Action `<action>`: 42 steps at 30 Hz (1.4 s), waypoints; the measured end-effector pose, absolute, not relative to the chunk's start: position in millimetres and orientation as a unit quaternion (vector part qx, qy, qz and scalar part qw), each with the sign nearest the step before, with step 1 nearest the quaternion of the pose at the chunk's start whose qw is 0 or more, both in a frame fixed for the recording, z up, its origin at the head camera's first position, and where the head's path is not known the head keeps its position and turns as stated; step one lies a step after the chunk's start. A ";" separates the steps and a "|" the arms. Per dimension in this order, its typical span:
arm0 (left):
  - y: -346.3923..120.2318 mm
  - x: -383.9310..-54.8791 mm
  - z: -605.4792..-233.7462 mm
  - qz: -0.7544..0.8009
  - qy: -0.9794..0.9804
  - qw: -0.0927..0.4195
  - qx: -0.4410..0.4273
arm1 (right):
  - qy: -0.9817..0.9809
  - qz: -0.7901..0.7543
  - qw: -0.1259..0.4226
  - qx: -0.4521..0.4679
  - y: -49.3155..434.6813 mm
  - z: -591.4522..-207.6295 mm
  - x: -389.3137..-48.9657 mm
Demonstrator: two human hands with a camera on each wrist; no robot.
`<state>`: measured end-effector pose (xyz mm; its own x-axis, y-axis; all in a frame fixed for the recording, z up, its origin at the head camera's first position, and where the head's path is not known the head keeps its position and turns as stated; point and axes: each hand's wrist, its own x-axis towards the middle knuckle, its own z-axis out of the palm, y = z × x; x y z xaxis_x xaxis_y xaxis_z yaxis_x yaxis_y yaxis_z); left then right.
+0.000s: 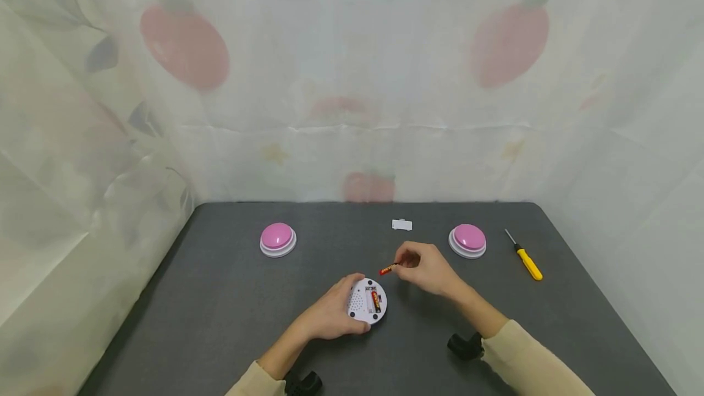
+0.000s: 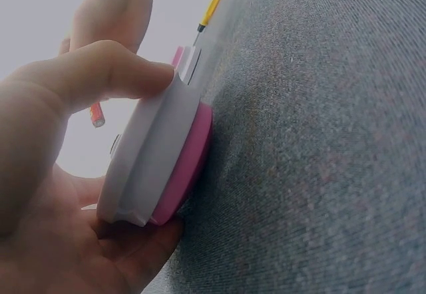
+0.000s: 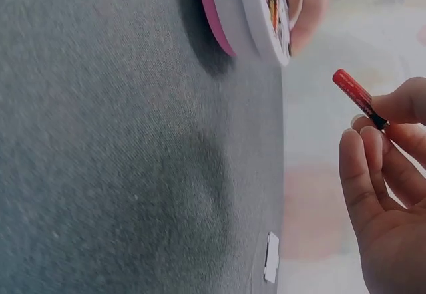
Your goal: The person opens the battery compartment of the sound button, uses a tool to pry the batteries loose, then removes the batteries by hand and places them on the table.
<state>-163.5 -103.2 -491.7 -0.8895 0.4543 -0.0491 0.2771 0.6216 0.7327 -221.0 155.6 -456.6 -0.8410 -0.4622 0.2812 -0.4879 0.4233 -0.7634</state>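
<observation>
My left hand (image 1: 332,312) grips a round white push-button (image 1: 359,302) by its rim, its underside turned up and its pink dome (image 2: 188,164) facing the table. In the head view its battery compartment shows one red-and-black battery (image 1: 376,301) lying in it, beside a bare slot. To the right of the button and above the table, my right hand (image 1: 426,267) pinches a second red-and-black battery (image 3: 358,96) between thumb and fingertips. The battery's red end points toward the button, apart from it.
A small white battery cover (image 1: 402,224) lies near the table's back edge. Two more pink-topped buttons stand upright, a left one (image 1: 277,239) and a right one (image 1: 467,241). A yellow-handled screwdriver (image 1: 528,261) lies at the right. Patterned curtains (image 1: 341,78) surround the dark table (image 1: 236,322).
</observation>
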 end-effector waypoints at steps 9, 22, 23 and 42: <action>-103.4 -164.8 -490.4 0.382 0.893 0.109 0.210 | -0.847 0.476 0.055 0.231 163.1 -454.9 -238.2; -102.9 -162.7 -490.7 0.383 0.893 0.097 0.217 | -0.822 0.556 0.053 0.113 179.2 -468.0 -268.4; -102.9 -162.4 -491.0 0.383 0.893 0.094 0.218 | -0.822 0.557 0.054 0.106 180.1 -469.3 -270.8; -101.9 -161.9 -490.0 0.386 0.892 0.092 0.219 | -0.890 0.450 0.064 0.032 181.4 -500.2 -309.2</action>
<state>-161.9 -101.9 -490.0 -0.8876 0.4606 0.0046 0.3187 0.6069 0.7281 -309.2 181.4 -500.2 -0.9896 0.0002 0.1436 -0.1155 0.5931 -0.7968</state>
